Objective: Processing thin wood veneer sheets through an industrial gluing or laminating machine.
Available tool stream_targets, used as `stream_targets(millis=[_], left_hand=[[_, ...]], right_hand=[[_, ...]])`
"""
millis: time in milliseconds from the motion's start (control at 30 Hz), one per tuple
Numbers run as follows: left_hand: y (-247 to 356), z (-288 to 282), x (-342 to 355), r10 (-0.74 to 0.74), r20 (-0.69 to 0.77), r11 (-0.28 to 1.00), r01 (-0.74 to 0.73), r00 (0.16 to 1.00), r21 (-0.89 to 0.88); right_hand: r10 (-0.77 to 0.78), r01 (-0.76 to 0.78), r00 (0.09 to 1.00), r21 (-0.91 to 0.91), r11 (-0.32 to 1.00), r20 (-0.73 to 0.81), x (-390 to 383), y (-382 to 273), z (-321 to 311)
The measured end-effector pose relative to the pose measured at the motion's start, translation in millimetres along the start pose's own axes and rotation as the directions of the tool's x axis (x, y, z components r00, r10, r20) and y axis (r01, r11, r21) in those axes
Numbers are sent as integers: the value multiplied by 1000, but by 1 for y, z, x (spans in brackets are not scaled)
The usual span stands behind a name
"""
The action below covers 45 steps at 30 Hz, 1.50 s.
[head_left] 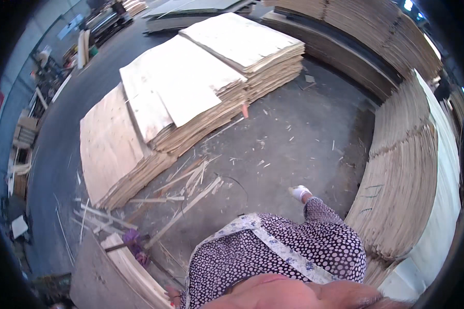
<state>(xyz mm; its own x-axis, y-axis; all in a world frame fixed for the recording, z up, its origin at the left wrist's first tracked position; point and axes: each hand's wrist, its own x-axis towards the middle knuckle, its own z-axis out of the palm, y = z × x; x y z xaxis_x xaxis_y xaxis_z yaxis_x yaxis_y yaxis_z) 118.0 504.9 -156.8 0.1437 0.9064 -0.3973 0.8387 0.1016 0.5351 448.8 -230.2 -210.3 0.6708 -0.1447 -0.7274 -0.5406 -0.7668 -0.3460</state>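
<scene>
My right hand (298, 193), in a white glove, reaches forward over the grey floor from a dark sleeve with white dots. Nothing shows in it, and its fingers are too small to make out. At the bottom edge, part of my left hand (174, 296) shows beside my body, close to the end of a bundle of pale wood strips (131, 265); its fingers are mostly hidden. A purple bundle (134, 242) lies by the top of those strips, next to a dark bar. A low stack of pale veneer sheets (175, 77) stands ahead to the left.
To my right rises a tall stack of veneer sheets (402, 180). More stacked sheets (345, 26) stand at the far right. Thin wood offcuts (191, 185) litter the floor (288, 134) before the low stack. A brown board (95, 273) is at the lower left.
</scene>
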Motion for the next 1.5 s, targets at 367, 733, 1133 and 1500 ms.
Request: stream_targets(millis=[367, 733, 1133, 1500], left_hand=[[299, 265, 121, 467, 767, 379, -883, 440, 276], [629, 578, -154, 579, 814, 326, -930, 53, -171], [580, 716, -175, -42, 987, -44, -986, -156, -158], [701, 625, -57, -61, 971, -456, -859, -233, -235]], right_hand=[[448, -377, 890, 416, 827, -85, 0, 63, 22], [463, -281, 886, 800, 530, 5, 94, 73, -24], [511, 27, 860, 999, -44, -1, 261, 160, -284], [278, 199, 954, 934, -296, -115, 117, -113, -421]])
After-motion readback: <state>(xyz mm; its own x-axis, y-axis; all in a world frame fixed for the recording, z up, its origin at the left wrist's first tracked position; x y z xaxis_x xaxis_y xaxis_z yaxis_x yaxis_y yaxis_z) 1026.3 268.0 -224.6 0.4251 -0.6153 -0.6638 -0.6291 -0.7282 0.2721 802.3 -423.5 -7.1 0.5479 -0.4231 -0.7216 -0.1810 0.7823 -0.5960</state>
